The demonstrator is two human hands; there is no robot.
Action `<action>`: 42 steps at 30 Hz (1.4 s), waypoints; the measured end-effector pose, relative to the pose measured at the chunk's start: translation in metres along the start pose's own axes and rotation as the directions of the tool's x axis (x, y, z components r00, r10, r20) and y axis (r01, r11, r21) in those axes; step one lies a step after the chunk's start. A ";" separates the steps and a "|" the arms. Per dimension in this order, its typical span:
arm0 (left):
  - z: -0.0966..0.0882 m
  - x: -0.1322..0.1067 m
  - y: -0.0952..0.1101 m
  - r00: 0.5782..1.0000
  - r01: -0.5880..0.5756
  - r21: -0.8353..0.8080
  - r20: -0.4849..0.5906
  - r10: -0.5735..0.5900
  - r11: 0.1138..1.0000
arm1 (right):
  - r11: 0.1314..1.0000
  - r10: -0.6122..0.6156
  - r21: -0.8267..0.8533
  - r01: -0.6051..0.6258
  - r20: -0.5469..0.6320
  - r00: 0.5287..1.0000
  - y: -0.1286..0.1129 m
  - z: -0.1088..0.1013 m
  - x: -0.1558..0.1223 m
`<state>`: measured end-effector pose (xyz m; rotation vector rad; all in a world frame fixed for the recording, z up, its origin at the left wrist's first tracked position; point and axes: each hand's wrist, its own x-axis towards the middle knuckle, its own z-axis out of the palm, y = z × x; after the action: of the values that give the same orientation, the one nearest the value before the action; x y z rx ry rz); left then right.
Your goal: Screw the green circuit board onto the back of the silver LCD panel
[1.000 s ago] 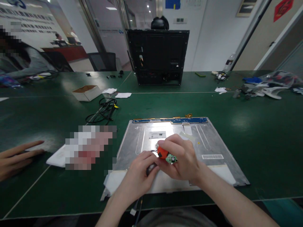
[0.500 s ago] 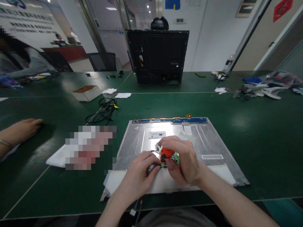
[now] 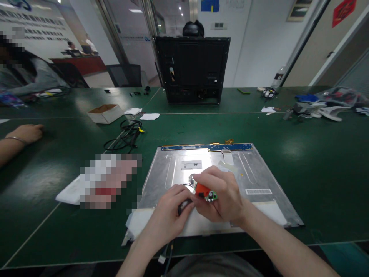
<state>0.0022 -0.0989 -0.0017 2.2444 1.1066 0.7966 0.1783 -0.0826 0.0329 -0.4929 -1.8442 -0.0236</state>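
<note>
A silver display panel [image 3: 259, 215] lies flat on the green table in front of me, with a blue circuit strip [image 3: 236, 147] along its far edge. My right hand [image 3: 223, 194] is closed around the orange and black handle of a screwdriver [image 3: 203, 188], held over a small green circuit board [image 3: 212, 197] on the panel. The screwdriver's tip is hidden. Just left of it, my left hand [image 3: 173, 207] pinches a dark cable [image 3: 184, 206] beside the board. Loose cable ends with a white connector [image 3: 162, 259] hang over the table's near edge.
A black monitor housing [image 3: 196, 69] stands at the back. Left of the panel lie a black cable coil [image 3: 125, 134], an open box [image 3: 105, 114] and a blurred-out white packet [image 3: 69, 192]. Another person's hand [image 3: 30, 134] rests at far left. Assorted parts [image 3: 311, 109] lie at right.
My right hand's fingers have turned and curled further around the screwdriver handle. My left hand stays in place. The other person's hand has moved away and to the left.
</note>
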 end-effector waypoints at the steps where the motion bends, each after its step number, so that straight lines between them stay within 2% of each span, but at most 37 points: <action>1: 0.000 -0.001 -0.001 1.000 0.005 0.007 0.001 -0.005 1.000 | 1.000 0.003 -0.010 -0.003 0.005 1.000 0.000 0.000 0.000; 6: 0.002 -0.002 -0.004 1.000 0.008 0.018 0.002 -0.008 1.000 | 1.000 -0.002 -0.023 0.002 0.009 1.000 -0.002 -0.001 0.002; 14: -0.001 0.000 0.001 1.000 0.011 0.003 0.014 -0.011 1.000 | 0.996 0.010 0.090 -0.016 0.070 0.998 -0.003 -0.006 0.003; 27: 0.001 -0.002 -0.002 0.999 0.032 -0.021 0.024 -0.032 0.999 | 0.999 0.027 -0.036 -0.026 0.013 1.000 -0.002 -0.001 0.001; 31: 0.001 -0.002 -0.001 0.999 0.042 -0.026 0.023 -0.042 0.999 | 0.999 0.021 -0.030 -0.021 0.011 1.000 -0.002 -0.001 0.001; 37: -0.002 0.001 0.003 1.000 0.018 -0.008 0.022 -0.018 1.000 | 0.998 0.019 0.057 -0.024 0.088 0.996 -0.003 -0.006 0.003; 42: -0.002 0.001 0.002 1.000 -0.005 -0.008 0.013 0.005 1.000 | 0.998 0.030 0.053 -0.033 0.070 0.997 -0.003 -0.005 0.001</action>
<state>0.0029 -0.0985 0.0011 2.2436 1.0907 0.7864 0.1814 -0.0861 0.0357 -0.4900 -1.8989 0.0654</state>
